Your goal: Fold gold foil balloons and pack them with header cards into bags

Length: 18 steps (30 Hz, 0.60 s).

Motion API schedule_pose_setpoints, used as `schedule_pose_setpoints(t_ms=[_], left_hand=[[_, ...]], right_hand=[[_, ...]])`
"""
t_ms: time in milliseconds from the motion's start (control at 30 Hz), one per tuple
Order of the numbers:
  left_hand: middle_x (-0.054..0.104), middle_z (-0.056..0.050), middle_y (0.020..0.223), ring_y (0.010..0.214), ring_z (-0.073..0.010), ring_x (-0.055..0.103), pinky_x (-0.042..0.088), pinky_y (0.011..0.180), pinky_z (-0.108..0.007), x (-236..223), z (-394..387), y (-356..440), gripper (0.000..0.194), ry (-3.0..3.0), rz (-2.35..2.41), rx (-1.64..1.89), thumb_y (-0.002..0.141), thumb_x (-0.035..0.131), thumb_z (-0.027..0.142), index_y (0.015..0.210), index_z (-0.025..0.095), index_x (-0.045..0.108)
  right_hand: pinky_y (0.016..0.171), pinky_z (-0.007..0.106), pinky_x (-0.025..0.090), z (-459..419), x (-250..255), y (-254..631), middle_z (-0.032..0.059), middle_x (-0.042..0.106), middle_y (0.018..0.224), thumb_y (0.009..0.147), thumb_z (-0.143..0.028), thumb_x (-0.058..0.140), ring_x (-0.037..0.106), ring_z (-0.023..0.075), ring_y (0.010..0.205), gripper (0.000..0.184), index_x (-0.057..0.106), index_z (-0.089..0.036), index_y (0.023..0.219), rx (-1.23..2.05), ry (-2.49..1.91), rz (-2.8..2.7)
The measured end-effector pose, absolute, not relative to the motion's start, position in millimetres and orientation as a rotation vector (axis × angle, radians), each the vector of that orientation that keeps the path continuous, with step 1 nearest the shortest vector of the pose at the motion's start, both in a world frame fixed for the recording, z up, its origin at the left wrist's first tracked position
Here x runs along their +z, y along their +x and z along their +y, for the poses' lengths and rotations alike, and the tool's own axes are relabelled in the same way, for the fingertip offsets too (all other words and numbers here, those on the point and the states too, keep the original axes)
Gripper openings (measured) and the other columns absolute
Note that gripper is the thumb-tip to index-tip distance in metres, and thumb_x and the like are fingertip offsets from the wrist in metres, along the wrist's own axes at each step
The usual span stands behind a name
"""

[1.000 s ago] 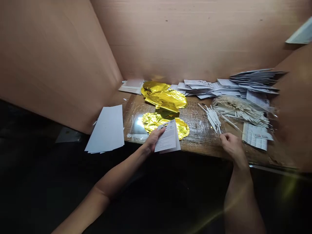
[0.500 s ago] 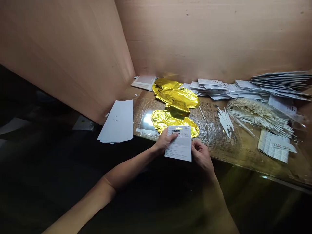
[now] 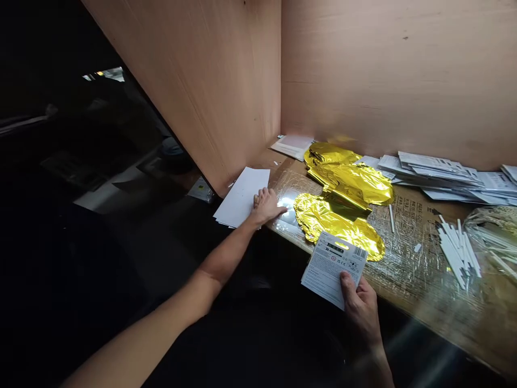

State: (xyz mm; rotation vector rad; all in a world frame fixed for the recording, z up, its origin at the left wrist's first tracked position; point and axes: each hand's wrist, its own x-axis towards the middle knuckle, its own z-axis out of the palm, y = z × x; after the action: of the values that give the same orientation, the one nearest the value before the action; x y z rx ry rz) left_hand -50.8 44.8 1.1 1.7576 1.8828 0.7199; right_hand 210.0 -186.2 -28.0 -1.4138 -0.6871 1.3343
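The right hand (image 3: 361, 310) pinches a printed barcode card (image 3: 333, 269); the open left hand (image 3: 267, 207) lies flat beside white paper sheets (image 3: 241, 196) at the counter (image 3: 476, 328) edge.

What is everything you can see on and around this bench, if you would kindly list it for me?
printed card: one, white with black print, held above the bench front
paper sheets: one stack, white, at the bench's left end
foil balloons: about three, gold, lying flat mid-bench
printed cards: many, white, in piles along the back
packet: one, white, in the back corner
sticks: a loose bunch, white, right of the balloons
plastic bag: one, clear, at the right edge
bench: one, brown, partly under clear plastic
wooden panels: two, pinkish tan, behind the bench
left hand: one, open, at the paper sheets
right hand: one, gripping the printed card
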Motion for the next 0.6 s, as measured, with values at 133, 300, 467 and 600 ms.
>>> schedule_pose_setpoints(t_ms=[133,300,467,600], left_hand=[[0.071,-0.012,0.088,0.116,-0.0377,0.065,0.045,0.097,-0.038,6.7,86.8,-92.8,0.038,1.582,1.733,0.517,0.059,0.096,0.018,0.065,0.018,0.058],[0.071,-0.004,0.076,0.08,-0.0191,0.069,0.051,0.081,-0.032,14.3,83.9,-105.3,0.028,1.475,1.568,0.679,0.08,0.086,0.023,0.08,0.017,0.058],[0.067,0.002,0.073,0.062,-0.0076,0.061,0.05,0.068,-0.024,8.4,46.3,-73.9,0.055,1.024,1.119,1.023,0.064,0.1,0.036,0.099,0.013,0.065],[0.066,0.002,0.078,0.065,-0.013,0.07,0.056,0.065,-0.027,2.8,1.9,-18.0,0.057,0.886,0.872,1.051,0.061,0.1,0.05,0.09,0.013,0.067]], right_hand=[[0.073,0.054,0.07,-189.3,-27.7,213.3,0.01,0.084,0.111,0.086,-0.058,0.081,0.08,0.0437,0.098,0.041,0.08,-0.028,0.115,1.365,-1.403,-0.704],[0.075,0.056,0.069,-191.8,-23.2,213.0,0.0113,0.084,0.106,0.087,-0.057,0.08,0.08,0.0439,0.097,0.042,0.08,-0.028,0.118,1.357,-1.382,-0.674],[0.072,0.055,0.068,-187.6,-11.0,207.5,0.0145,0.084,0.096,0.08,-0.058,0.085,0.081,0.0436,0.089,0.045,0.084,-0.024,0.11,1.564,-1.301,-0.673],[0.074,0.049,0.066,-183.8,11.5,187.1,0.0149,0.084,0.096,0.079,-0.055,0.088,0.081,0.0383,0.086,0.046,0.084,-0.019,0.106,1.812,-1.179,-0.782]])
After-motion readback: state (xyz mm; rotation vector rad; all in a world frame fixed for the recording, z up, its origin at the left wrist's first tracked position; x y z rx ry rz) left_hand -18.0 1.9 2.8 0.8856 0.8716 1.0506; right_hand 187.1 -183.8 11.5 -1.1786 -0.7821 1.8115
